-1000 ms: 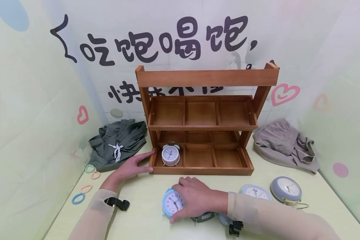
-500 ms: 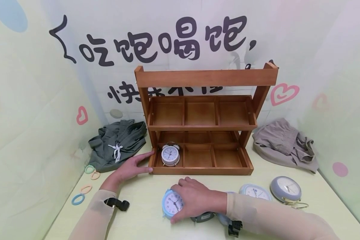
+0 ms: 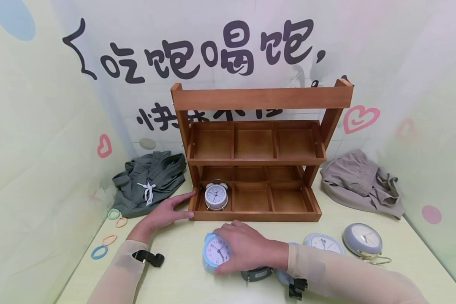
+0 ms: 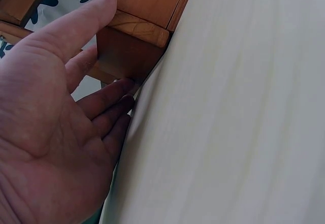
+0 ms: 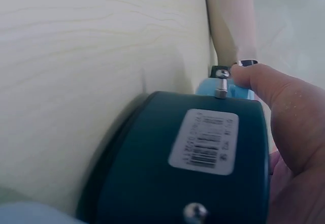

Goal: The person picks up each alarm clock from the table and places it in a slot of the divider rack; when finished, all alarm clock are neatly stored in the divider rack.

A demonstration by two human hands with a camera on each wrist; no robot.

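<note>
1. Table [image 3: 182, 270]: spreads, pale and faintly grained, across the lower part of the head view.
2. Brown wooden rack [image 3: 256, 162]: stands at the centre of the frame, divided into compartments on two tiers.
3. Dark green garment [image 3: 152, 181]: lies crumpled left of centre; grey-brown garment [image 3: 359, 183]: lies bunched right of centre.
4. Right of the two hands [image 3: 247, 247]: curls round the right side of the light blue alarm clock [image 3: 215, 250] at lower centre, holding it below the rack in the frame.
5. Left hand [image 3: 167, 213]: touches the rack's lower-left corner, thumb and forefinger spread wide; lies apart from the light blue alarm clock, to its upper left.
6. Purple-grey clock [image 3: 362, 238]: rests at lower right, near the pale blue clock [image 3: 324, 242].
7. Dark green clock [image 3: 256, 274]: sits just beside the right hand; shows a barcode label in the right wrist view.
8. White alarm clock [image 3: 216, 196]: stands in the lower-left compartment, near the left fingertips.
9. Small rings [image 3: 99, 258]: lie at left, blue, green and peach.
</note>
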